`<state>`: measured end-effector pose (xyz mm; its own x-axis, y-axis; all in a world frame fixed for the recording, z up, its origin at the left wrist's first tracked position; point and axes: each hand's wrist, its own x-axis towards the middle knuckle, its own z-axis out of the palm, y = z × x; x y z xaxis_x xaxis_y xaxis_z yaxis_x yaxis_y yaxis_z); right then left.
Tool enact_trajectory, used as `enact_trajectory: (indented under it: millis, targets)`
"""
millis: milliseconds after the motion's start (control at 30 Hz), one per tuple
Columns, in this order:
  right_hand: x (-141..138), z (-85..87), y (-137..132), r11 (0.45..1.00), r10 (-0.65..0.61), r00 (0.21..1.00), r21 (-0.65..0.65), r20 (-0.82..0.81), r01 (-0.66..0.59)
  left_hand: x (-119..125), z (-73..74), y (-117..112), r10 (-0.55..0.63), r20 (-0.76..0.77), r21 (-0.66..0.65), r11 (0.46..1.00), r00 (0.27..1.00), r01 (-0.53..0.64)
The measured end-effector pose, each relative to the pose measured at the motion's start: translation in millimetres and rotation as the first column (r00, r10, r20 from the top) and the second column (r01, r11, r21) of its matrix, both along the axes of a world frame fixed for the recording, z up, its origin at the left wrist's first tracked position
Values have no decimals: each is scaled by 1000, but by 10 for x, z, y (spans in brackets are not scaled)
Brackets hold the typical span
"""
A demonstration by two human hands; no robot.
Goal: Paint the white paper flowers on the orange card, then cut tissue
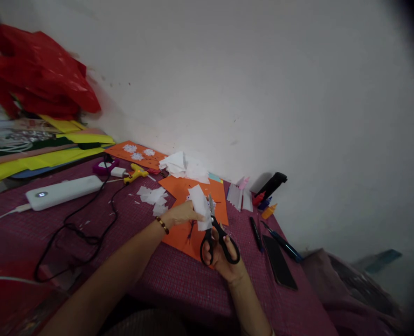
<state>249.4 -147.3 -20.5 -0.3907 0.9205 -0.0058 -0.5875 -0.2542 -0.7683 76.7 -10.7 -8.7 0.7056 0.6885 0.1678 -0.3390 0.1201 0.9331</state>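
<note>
My left hand point(184, 213), with a beaded bracelet at the wrist, pinches a strip of white paper point(200, 205) held upright over the orange sheet point(216, 196). In my right hand point(224, 259) is a pair of black-handled scissors point(213, 224), fingers through the loops. The blades point up and away, right beside the strip's right edge; whether they touch it I cannot tell. Left of the strip lie loose white paper scraps point(153, 198). A further stack of white paper point(179, 165) rests behind, near the wall.
A yellow glue gun point(136, 173) with a black cord lies left, near a white power bank point(65, 191). White paper snowflakes lie on another orange sheet point(119, 149). On the right are a black marker point(256, 233), a dark phone point(279, 262) and small coloured bottles point(269, 211).
</note>
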Motion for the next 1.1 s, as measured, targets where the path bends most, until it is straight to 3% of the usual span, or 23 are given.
enact_trajectory:
  millis: [300, 467, 667, 933, 1100]
  targets:
    - [-20, 18, 3, 998, -42, 999, 45, -6, 42, 28, 54, -79, -56, 80, -128, 990, 995, 66]
    - [-25, 25, -8, 997, -61, 998, 47, 5, 61, 47, 85, -59, 100, 219, -264, 964, 971, -40]
    - [-19, 5, -4, 994, -104, 993, 42, 52, 102, 88, 56, -11, 250, 199, -353, 920, 948, -168]
    - [-4, -88, 29, 969, -237, 959, 105, 154, 223, 85, 91, -35, 295, 183, -363, 907, 938, -214]
    - [-45, 0, 9, 989, -128, 986, 90, 105, 119, 87, 74, -18, 274, 165, -325, 922, 947, -210]
